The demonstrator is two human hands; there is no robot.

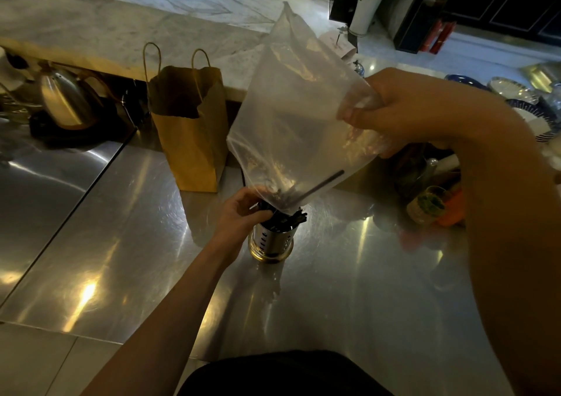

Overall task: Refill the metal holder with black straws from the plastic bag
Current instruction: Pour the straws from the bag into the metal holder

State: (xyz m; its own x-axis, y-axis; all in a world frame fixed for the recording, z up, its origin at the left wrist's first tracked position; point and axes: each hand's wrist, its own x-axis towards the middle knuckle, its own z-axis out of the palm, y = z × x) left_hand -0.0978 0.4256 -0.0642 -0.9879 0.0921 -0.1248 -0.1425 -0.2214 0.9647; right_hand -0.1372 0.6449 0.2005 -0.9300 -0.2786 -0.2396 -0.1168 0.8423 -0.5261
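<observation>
As 1 plastic bag [297,107] hangs over 1 metal holder [270,243], left hand [239,213] and right hand [409,113] fingers both grip it.

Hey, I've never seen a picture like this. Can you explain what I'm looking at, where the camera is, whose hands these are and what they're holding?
There is no machine here. A person wears a wide-angle camera on their head, so you look down along their arms, and this is the only view. The right hand grips the raised end of a clear plastic bag. The left hand holds the bag's lower end over a metal holder standing on the steel counter. Black straws stick up out of the holder, and a loose straw lies slanted inside the bag. Behind stands a brown paper bag, with a kettle to its left.
</observation>
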